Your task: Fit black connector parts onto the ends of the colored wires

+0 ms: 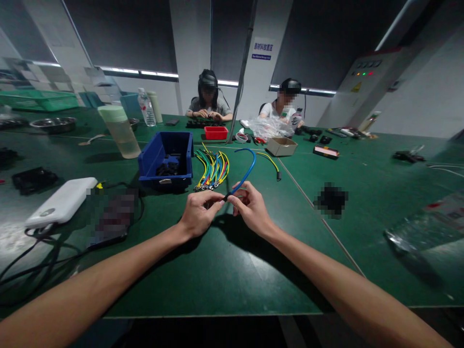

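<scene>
Holding a smooth, hook-curved blue wire (251, 167), we clamp the fingers of our left hand (200, 211) on its black end (226, 197), those of our right hand (254, 210) just beside.

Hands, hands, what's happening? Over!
Left hand pinching black end sleeve. Right hand gripping blue cable near it. Multicolored wire bundle and blue parts bin beyond, neither blocking the hands.

The sign (262, 47) on the pillar (273, 21) reads "原材料放置区" above a blurred smaller line; the cabinet (350, 106) bears a yellow warning triangle (356, 87).
</scene>
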`<state>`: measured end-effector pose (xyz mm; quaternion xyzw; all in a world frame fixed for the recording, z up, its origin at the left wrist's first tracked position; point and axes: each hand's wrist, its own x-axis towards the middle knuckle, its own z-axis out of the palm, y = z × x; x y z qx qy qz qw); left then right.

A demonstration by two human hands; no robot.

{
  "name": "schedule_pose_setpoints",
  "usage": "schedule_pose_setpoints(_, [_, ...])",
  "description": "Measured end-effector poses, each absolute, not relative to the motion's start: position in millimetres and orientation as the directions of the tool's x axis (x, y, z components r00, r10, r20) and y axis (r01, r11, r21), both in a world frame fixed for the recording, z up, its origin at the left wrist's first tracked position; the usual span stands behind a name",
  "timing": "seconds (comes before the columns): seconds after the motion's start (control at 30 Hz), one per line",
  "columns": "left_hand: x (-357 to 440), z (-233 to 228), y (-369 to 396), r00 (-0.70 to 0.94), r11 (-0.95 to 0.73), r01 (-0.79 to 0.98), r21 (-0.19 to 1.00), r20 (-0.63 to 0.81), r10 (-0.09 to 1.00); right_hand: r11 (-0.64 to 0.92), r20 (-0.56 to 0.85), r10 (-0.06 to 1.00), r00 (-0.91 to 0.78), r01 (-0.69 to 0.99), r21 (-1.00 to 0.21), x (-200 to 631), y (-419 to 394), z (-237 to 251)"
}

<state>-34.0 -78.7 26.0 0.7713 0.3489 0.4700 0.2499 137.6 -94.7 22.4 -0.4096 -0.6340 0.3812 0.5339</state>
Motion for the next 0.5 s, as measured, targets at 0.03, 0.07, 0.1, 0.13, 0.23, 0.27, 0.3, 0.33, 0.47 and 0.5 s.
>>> schedule_pose_setpoints(0.03, [-34,26,-78,0.303,-0.638,0.308,0.705,0.563,0.769,0.369,0.359,0.928,-0.098,0.104,-0.924,138,-95,22])
schedule_pose_setpoints(0.07, [-35,26,-77,0.294,-0.646,0.311,0.697,0.576,0.763,0.364,0.354,0.929,-0.103,0.098,-0.926,137,-95,21])
schedule_pose_setpoints(0.1, [-35,26,-77,0.286,-0.653,0.312,0.69,0.588,0.757,0.361,0.351,0.93,-0.107,0.095,-0.928,137,-95,21])
schedule_pose_setpoints(0.13, [-35,27,-77,0.28,-0.659,0.31,0.685,0.596,0.752,0.36,0.35,0.931,-0.108,0.096,-0.928,136,-95,21])
schedule_pose_setpoints(0.23, [-36,29,-77,0.273,-0.66,0.298,0.689,0.601,0.751,0.357,0.348,0.932,-0.102,0.093,-0.929,133,-98,20])
schedule_pose_setpoints(0.27, [-36,30,-78,0.274,-0.659,0.294,0.692,0.6,0.752,0.354,0.346,0.933,-0.097,0.083,-0.932,131,-99,20])
schedule_pose_setpoints(0.3, [-36,30,-78,0.278,-0.659,0.292,0.694,0.597,0.752,0.349,0.343,0.935,-0.092,0.07,-0.934,130,-99,20])
schedule_pose_setpoints(0.33, [-35,30,-78,0.28,-0.658,0.291,0.694,0.596,0.753,0.345,0.34,0.937,-0.086,0.057,-0.937,129,-100,20])
schedule_pose_setpoints(0.47, [-34,28,-80,0.281,-0.676,0.296,0.674,0.615,0.737,0.337,0.335,0.941,-0.049,0.02,-0.941,127,-102,18])
schedule_pose_setpoints(0.5, [-34,28,-80,0.281,-0.692,0.301,0.656,0.632,0.722,0.334,0.334,0.942,-0.043,0.014,-0.942,127,-101,17])
